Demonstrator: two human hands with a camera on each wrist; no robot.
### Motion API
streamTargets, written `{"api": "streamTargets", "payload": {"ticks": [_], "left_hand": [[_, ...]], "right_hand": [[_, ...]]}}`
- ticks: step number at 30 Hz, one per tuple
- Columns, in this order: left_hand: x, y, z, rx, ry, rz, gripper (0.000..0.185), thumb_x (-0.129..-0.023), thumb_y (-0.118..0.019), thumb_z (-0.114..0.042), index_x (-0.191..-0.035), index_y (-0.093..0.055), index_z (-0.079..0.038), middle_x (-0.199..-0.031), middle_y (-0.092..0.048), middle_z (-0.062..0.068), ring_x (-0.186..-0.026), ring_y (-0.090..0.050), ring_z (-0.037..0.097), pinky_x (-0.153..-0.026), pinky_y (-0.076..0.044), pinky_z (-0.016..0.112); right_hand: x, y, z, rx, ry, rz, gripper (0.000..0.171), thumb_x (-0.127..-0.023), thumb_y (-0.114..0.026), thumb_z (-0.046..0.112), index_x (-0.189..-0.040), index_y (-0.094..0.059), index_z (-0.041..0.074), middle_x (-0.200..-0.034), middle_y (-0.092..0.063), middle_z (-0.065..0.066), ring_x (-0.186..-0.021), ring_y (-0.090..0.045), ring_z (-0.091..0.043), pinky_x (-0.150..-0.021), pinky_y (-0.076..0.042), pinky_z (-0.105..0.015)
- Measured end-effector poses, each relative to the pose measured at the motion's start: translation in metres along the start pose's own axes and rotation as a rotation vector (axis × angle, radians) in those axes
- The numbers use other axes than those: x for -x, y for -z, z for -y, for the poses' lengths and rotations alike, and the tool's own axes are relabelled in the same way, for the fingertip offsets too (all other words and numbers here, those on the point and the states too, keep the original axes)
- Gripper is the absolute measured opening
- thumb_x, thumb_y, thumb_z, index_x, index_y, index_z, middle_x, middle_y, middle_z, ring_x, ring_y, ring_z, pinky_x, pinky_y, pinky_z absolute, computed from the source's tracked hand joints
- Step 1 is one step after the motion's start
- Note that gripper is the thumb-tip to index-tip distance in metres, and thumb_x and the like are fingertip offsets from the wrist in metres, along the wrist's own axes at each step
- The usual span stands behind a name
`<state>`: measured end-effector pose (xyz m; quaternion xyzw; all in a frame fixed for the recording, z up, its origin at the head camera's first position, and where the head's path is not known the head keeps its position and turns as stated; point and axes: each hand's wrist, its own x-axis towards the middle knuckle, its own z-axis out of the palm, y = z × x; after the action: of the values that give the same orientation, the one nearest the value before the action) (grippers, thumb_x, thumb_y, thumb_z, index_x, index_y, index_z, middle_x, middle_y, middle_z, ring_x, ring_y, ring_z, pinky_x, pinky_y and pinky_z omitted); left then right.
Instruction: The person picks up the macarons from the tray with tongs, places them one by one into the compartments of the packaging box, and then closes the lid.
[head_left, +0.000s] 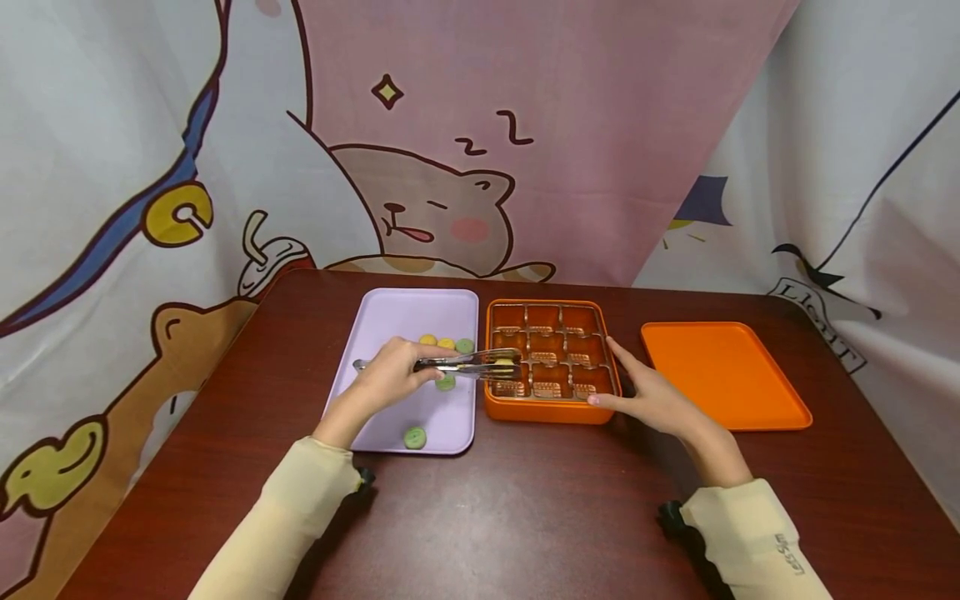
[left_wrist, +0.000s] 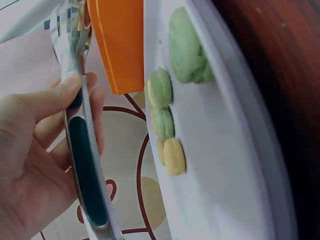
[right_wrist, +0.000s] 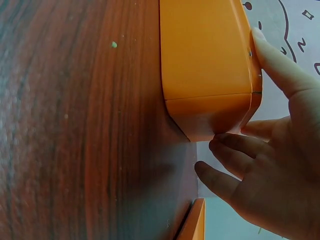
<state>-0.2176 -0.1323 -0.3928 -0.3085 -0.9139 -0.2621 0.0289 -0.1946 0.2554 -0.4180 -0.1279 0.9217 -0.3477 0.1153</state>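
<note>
My left hand (head_left: 392,373) grips metal tongs (left_wrist: 87,172) with dark green handle inlays. The tong tips hold a yellowish macaron (head_left: 504,363) over the left column of an orange box (head_left: 551,412). Whether the macaron touches the box's clear divided insert (head_left: 546,390) I cannot tell. On the lilac tray (head_left: 375,312) beneath my left hand lie yellow macarons (head_left: 446,343) and green macarons (head_left: 415,437). At the box's near right corner, my right hand (head_left: 651,402) rests its thumb on the front rim, with fairly straight fingers along the right side.
An orange lid-like tray (head_left: 723,375) lies flat to the right of the box. All of it stands on a dark red-brown wooden table (head_left: 517,517). A printed cloth (head_left: 585,125) hangs behind the table's far edge. A tiny green crumb (right_wrist: 114,44) lies on the wood.
</note>
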Motion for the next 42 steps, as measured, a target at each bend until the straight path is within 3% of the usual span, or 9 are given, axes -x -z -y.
{"api": "streamTargets", "payload": {"ticks": [5, 8, 10, 12, 14, 20, 27, 42], "left_hand": [[0.0, 0.001, 0.001, 0.078, -0.007, 0.039, 0.038, -0.082, -0.072, -0.01, -0.118, -0.067, -0.016, -0.107, -0.07, 0.004, -0.066, -0.05, 0.012, -0.058, -0.043, 0.027], [0.0, 0.002, 0.003, 0.126, -0.018, 0.037, 0.042, -0.081, -0.073, -0.01, -0.122, -0.065, -0.013, -0.118, -0.066, 0.008, -0.091, -0.061, 0.018, -0.075, -0.049, 0.035], [0.001, 0.005, 0.005, 0.147, -0.006, 0.028, 0.043, -0.081, -0.073, -0.01, -0.123, -0.064, -0.013, -0.122, -0.064, 0.01, -0.108, -0.06, 0.022, -0.088, -0.048, 0.04], [0.003, 0.007, 0.007, 0.16, 0.013, 0.023, 0.044, -0.081, -0.073, -0.011, -0.124, -0.064, -0.013, -0.123, -0.063, 0.011, -0.117, -0.056, 0.026, -0.096, -0.044, 0.042], [0.005, 0.011, 0.009, 0.172, 0.034, 0.023, 0.045, -0.081, -0.074, -0.012, -0.124, -0.064, -0.016, -0.124, -0.062, 0.01, -0.118, -0.055, 0.026, -0.097, -0.043, 0.042], [0.013, 0.017, 0.013, 0.161, 0.05, 0.022, 0.045, -0.081, -0.073, -0.014, -0.125, -0.063, -0.017, -0.126, -0.061, 0.007, -0.116, -0.056, 0.02, -0.081, -0.046, 0.035], [0.026, 0.022, 0.019, 0.163, 0.098, 0.021, 0.042, -0.082, -0.073, -0.014, -0.123, -0.065, -0.018, -0.116, -0.066, 0.006, -0.084, -0.056, 0.017, -0.069, -0.046, 0.033], [0.054, 0.031, 0.034, 0.119, 0.147, -0.001, 0.044, -0.081, -0.073, -0.017, -0.124, -0.064, -0.02, -0.113, -0.067, 0.005, -0.083, -0.054, 0.016, -0.072, -0.042, 0.034]], "right_hand": [[0.0, 0.0, 0.0, 0.006, -0.007, -0.003, 0.102, -0.083, -0.066, 0.05, -0.153, 0.0, 0.014, -0.155, -0.013, -0.023, -0.137, -0.02, -0.047, -0.102, -0.022, -0.066], [0.001, -0.001, 0.0, 0.018, -0.009, -0.007, 0.102, -0.083, -0.066, 0.05, -0.153, -0.001, 0.014, -0.155, -0.014, -0.023, -0.137, -0.02, -0.047, -0.102, -0.022, -0.066], [0.001, -0.001, 0.0, 0.026, -0.01, -0.008, 0.102, -0.083, -0.066, 0.05, -0.153, -0.001, 0.015, -0.155, -0.013, -0.022, -0.137, -0.02, -0.047, -0.102, -0.023, -0.066], [0.002, -0.001, 0.0, 0.032, -0.01, -0.009, 0.102, -0.083, -0.066, 0.051, -0.153, 0.0, 0.016, -0.155, -0.013, -0.022, -0.136, -0.021, -0.047, -0.101, -0.023, -0.066], [0.002, -0.001, 0.0, 0.031, -0.009, -0.008, 0.102, -0.083, -0.065, 0.052, -0.153, 0.0, 0.017, -0.155, -0.013, -0.022, -0.136, -0.02, -0.047, -0.101, -0.023, -0.066], [0.002, -0.001, 0.0, 0.02, -0.009, -0.008, 0.102, -0.083, -0.066, 0.05, -0.153, 0.0, 0.016, -0.155, -0.012, -0.022, -0.137, -0.02, -0.047, -0.101, -0.022, -0.066], [0.001, -0.001, -0.001, 0.018, -0.008, -0.01, 0.102, -0.083, -0.066, 0.051, -0.153, 0.0, 0.015, -0.155, -0.012, -0.021, -0.137, -0.019, -0.047, -0.101, -0.022, -0.066], [0.001, -0.001, -0.001, 0.027, -0.01, -0.01, 0.102, -0.083, -0.065, 0.052, -0.153, 0.001, 0.017, -0.155, -0.013, -0.022, -0.136, -0.02, -0.047, -0.101, -0.022, -0.067]]}}
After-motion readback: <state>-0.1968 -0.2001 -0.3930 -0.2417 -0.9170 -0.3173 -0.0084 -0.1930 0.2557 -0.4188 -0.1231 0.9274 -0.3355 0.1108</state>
